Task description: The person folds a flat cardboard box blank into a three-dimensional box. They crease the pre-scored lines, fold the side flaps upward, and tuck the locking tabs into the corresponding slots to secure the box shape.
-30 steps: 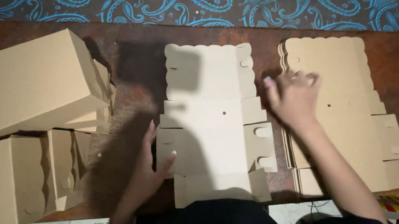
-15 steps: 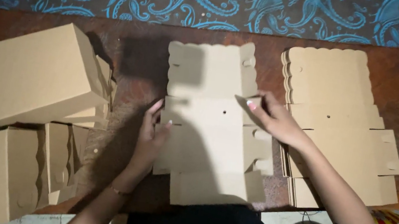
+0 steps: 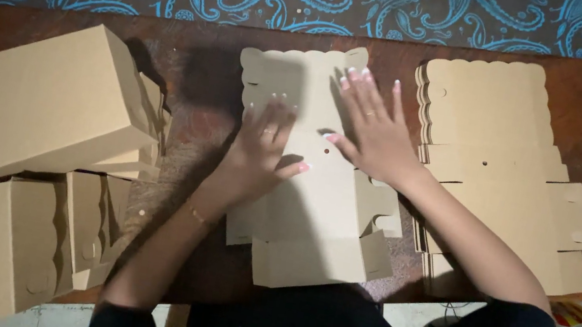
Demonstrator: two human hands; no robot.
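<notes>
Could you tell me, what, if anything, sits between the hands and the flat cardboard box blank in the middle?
Nothing visible does: the left hand and right hand both lie flat, directly on the flat box blank.

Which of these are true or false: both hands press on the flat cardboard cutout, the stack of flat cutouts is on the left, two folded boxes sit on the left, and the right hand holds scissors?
1. Both the left hand and the right hand lie flat on the flat cardboard cutout. True.
2. The stack of flat cutouts is on the left. False: it lies to the right.
3. Two folded boxes sit on the left. True.
4. The right hand holds scissors. False: it is open and holds nothing.
</notes>
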